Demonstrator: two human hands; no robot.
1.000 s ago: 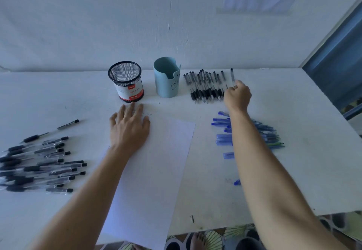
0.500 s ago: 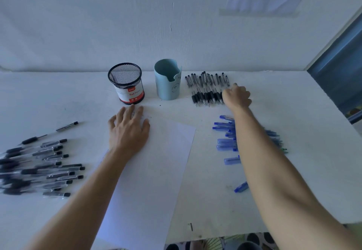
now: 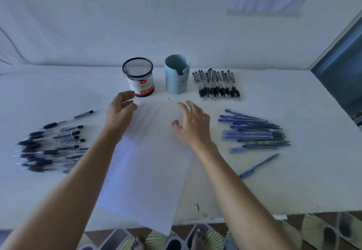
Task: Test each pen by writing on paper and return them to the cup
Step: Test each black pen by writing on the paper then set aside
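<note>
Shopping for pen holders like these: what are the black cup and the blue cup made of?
Black cup: likely metal mesh, matte black; you see through its weave. Blue cup: probably plastic, smooth, matte, opaque; notch moulded in its rim.

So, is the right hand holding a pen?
No, the right hand is open over the paper, fingers spread, with nothing in them.
</note>
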